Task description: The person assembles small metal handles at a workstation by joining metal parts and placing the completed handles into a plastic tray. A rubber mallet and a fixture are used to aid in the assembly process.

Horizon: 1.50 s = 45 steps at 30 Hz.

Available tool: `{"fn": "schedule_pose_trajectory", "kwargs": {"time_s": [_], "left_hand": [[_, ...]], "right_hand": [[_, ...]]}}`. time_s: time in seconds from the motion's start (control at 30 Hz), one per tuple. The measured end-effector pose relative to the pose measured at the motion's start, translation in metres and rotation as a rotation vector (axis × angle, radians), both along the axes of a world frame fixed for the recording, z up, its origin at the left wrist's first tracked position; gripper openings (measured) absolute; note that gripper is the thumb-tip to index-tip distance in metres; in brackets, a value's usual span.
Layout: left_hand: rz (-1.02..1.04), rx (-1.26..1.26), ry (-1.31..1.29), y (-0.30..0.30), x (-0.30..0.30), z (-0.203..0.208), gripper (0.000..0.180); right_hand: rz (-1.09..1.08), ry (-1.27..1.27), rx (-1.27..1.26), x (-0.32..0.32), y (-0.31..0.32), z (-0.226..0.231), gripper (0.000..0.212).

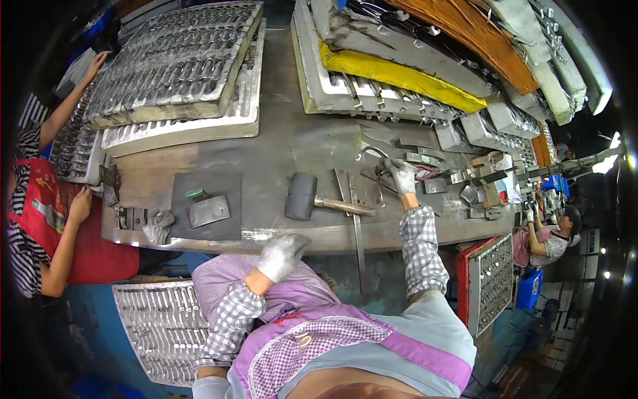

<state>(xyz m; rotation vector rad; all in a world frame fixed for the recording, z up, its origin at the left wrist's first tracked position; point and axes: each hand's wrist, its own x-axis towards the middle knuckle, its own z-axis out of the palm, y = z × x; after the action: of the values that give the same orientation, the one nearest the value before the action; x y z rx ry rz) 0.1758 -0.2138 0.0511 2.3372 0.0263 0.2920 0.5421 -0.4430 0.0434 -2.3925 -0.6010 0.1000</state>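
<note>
My left hand (281,257), in a pale glove, hovers above my lap just off the table's front edge. Its fingers are curled together and nothing shows in them. Farther out on the right, my gloved right hand (401,177) reaches among metal tools with its fingers closed. A curved metal piece (369,151) runs up to its fingertips, but what they grip is partly hidden. Red-handled pliers (425,174) lie just right of that hand. To its left, a black-headed mallet (302,196) lies with its wooden handle across a long metal bar (357,243).
A metal block (209,211) sits on a dark mat, beside a crumpled glove (159,227). Stacked trays of metal parts (176,63) stand back left; more trays (379,100) stand back right. Another tray (159,326) is low left. A person (43,219) sits left, another (548,239) right.
</note>
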Motion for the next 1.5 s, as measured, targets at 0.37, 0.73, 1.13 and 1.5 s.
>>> {"fn": "schedule_pose_trajectory", "kwargs": {"time_s": [0.37,0.73,1.13,1.5], "left_hand": [[-0.215,0.135,0.106,-0.067,0.050,-0.014,0.024],[-0.438,0.307,-0.051,-0.141,0.056,-0.010,0.042],[-0.715,0.438,0.045,-0.155,0.052,-0.002,0.034],[-0.523,-0.017,-0.277,-0.147,0.113,0.111,0.051]], "right_hand": [[0.101,0.314,0.382,0.011,-0.006,-0.011,0.026],[0.394,0.126,-0.002,0.031,-0.009,0.000,0.028],[0.404,0.001,-0.032,-0.002,-0.005,0.015,0.040],[0.284,-0.434,-0.763,0.061,-0.070,0.032,0.018]]}}
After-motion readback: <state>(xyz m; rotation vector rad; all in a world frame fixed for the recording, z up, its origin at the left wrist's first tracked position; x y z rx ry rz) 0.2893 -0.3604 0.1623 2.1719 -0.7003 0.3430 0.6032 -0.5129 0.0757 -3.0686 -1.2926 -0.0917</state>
